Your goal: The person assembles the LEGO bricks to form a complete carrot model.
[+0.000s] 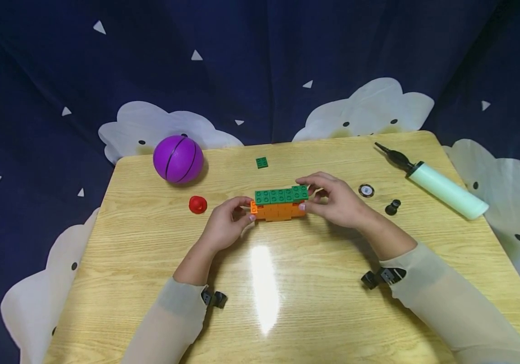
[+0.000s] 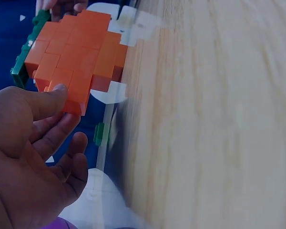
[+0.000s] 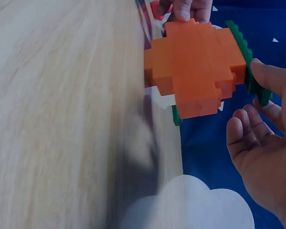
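Light: bright, even, from overhead.
Glare: white streak on the worktop (image 1: pixel 264 283), just nearer the camera than the brick block (image 1: pixel 280 203).
Shadows: soft, short.
Blur: wrist views smear the worktop grain.
Edges: head view bows outward.

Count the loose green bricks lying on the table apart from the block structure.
1. A single small green brick lies on the wooden table behind the orange-and-green block structure, right of the purple ball. Others could be hidden behind the hands.

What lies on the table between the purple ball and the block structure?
In the head view, a small red piece lies between the purple ball and the block structure.
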Demonstrator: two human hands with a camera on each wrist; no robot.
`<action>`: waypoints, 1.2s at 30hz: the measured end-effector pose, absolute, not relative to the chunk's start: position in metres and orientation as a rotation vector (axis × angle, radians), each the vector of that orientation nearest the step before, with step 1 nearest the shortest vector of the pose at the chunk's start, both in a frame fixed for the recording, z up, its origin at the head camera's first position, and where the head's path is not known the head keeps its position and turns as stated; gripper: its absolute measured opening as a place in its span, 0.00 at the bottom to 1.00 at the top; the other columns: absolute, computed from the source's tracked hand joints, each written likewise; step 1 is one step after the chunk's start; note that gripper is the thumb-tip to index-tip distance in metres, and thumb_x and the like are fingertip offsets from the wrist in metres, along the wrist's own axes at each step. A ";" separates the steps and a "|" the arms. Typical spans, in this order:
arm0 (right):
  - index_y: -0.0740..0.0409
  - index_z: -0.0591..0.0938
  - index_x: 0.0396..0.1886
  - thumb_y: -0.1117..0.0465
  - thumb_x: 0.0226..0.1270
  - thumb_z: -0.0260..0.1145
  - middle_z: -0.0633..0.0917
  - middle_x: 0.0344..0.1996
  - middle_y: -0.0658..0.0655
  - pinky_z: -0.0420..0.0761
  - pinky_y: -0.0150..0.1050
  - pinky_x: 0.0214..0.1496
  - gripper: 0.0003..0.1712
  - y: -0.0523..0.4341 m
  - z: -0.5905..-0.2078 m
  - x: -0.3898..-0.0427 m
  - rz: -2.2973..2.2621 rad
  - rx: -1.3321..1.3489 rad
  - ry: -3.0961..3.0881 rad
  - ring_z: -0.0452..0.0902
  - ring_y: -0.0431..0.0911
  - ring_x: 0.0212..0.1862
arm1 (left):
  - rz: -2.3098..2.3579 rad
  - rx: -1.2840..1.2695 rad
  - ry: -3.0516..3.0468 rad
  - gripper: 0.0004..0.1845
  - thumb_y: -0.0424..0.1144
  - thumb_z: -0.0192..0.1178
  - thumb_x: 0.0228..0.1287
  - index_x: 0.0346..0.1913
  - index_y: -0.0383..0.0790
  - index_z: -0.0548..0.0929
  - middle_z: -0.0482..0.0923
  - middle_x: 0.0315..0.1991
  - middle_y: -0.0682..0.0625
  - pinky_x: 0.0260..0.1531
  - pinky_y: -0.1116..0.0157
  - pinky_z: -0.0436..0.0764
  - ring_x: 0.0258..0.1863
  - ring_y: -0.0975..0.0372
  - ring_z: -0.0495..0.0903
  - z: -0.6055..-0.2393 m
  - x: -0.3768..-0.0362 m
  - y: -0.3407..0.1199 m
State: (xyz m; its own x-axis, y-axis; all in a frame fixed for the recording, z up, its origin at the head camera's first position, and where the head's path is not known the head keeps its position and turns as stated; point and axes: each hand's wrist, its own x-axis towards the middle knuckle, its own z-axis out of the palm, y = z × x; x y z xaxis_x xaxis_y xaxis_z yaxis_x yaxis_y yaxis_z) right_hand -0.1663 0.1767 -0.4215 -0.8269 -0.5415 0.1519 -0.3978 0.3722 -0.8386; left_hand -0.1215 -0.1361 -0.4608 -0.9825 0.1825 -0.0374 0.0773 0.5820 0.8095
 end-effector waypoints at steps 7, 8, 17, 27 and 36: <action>0.59 0.77 0.70 0.56 0.62 0.80 0.79 0.52 0.54 0.81 0.42 0.45 0.38 0.180 -0.431 -0.169 -1.264 -0.757 2.501 0.77 0.51 0.44 | 1.356 0.219 2.688 0.20 0.41 0.70 0.69 0.62 0.49 0.82 0.83 0.53 0.51 0.51 0.54 0.80 0.48 0.57 0.80 -0.460 -0.123 -0.137; 0.61 0.76 0.69 0.56 0.61 0.81 0.79 0.52 0.55 0.80 0.40 0.44 0.39 0.180 -0.433 -0.170 -1.240 -0.750 2.507 0.77 0.50 0.43 | 1.354 0.221 2.688 0.20 0.41 0.70 0.69 0.62 0.49 0.82 0.83 0.53 0.51 0.51 0.54 0.80 0.49 0.57 0.80 -0.459 -0.123 -0.137; 0.59 0.73 0.30 0.61 0.62 0.79 0.81 0.38 0.57 0.77 0.40 0.35 0.19 0.177 -0.443 -0.170 -1.155 -0.842 2.604 0.75 0.47 0.34 | 1.351 0.223 2.680 0.20 0.42 0.70 0.69 0.62 0.49 0.82 0.82 0.55 0.54 0.55 0.53 0.80 0.51 0.56 0.81 -0.458 -0.126 -0.134; 0.57 0.77 0.33 0.61 0.63 0.78 0.82 0.38 0.57 0.76 0.40 0.34 0.15 0.178 -0.444 -0.169 -1.145 -0.824 2.620 0.74 0.46 0.31 | 1.333 0.259 2.677 0.21 0.34 0.69 0.67 0.62 0.48 0.83 0.84 0.50 0.48 0.50 0.54 0.80 0.48 0.55 0.80 -0.456 -0.130 -0.135; 0.63 0.70 0.29 0.61 0.64 0.78 0.79 0.36 0.58 0.74 0.41 0.34 0.22 0.176 -0.443 -0.167 -1.133 -0.845 2.626 0.72 0.48 0.32 | 1.339 0.312 2.687 0.22 0.27 0.67 0.65 0.60 0.45 0.83 0.83 0.56 0.52 0.52 0.55 0.82 0.51 0.55 0.81 -0.452 -0.143 -0.138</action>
State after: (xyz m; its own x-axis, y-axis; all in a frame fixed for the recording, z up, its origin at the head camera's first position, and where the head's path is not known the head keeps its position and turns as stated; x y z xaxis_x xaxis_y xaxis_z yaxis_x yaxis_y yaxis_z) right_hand -0.1668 0.1756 -0.4425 -0.8278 -0.5562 0.0739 -0.4354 0.5537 -0.7098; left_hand -0.1430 -0.1384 -0.4517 -0.9711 0.2380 -0.0184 0.1285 0.5864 0.7997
